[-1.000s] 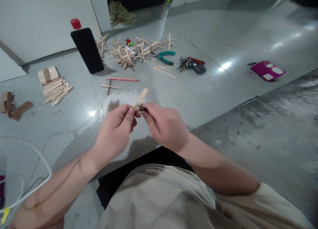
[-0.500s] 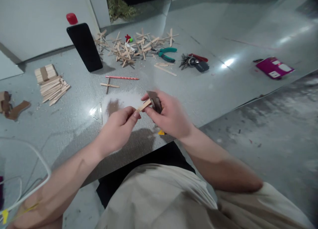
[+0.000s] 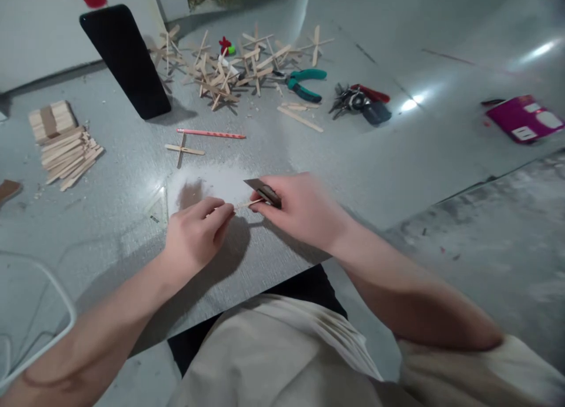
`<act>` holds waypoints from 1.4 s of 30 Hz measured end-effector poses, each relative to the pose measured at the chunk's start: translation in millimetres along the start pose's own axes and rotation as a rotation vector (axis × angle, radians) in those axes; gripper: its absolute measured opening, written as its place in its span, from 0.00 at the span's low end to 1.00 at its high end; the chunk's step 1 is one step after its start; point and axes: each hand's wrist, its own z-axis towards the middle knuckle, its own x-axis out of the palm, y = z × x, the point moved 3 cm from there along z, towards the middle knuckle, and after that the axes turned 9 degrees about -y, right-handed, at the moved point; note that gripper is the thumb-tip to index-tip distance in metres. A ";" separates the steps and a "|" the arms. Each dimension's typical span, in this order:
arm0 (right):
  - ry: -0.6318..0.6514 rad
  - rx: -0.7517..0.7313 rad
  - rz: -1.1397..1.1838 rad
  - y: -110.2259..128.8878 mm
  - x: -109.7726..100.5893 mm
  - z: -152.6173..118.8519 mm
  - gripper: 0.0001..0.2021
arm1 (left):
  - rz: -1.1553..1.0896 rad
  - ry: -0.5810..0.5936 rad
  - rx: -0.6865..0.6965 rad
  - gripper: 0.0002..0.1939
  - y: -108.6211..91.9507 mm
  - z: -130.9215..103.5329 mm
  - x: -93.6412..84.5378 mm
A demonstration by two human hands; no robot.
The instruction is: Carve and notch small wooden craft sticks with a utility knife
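A thin wooden stick [image 3: 244, 205] spans the gap between my two hands, its edge turned up. My left hand [image 3: 196, 227] pinches its left end between thumb and fingers. My right hand [image 3: 300, 209] is closed round a utility knife [image 3: 268, 194], whose grey blade points up and left above the stick; the thumb and a fingertip also touch the stick's right end. Under and behind the hands, pale dust [image 3: 220, 180] lies on the grey table. Two crossed sticks [image 3: 182, 149] rest beyond the dust, just below a red pencil [image 3: 212, 133].
Stick bundles [image 3: 70, 151] lie left, near a leaning black phone [image 3: 128, 62]. Joined sticks [image 3: 216, 80] pile up at the back, beside teal pliers [image 3: 306, 84] and keys [image 3: 362, 103]. A purple packet [image 3: 525, 119] sits right; a white cable [image 3: 66, 295] curves at left.
The stick has turned from its flat face showing to its thin edge. My left hand has rolled over to palm down, and the knife blade now points left. The view has shifted slightly.
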 end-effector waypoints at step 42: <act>-0.092 -0.182 -0.252 3.5 42.0 -77.4 0.21 | 0.333 0.150 0.243 0.10 -28.2 -14.4 7.5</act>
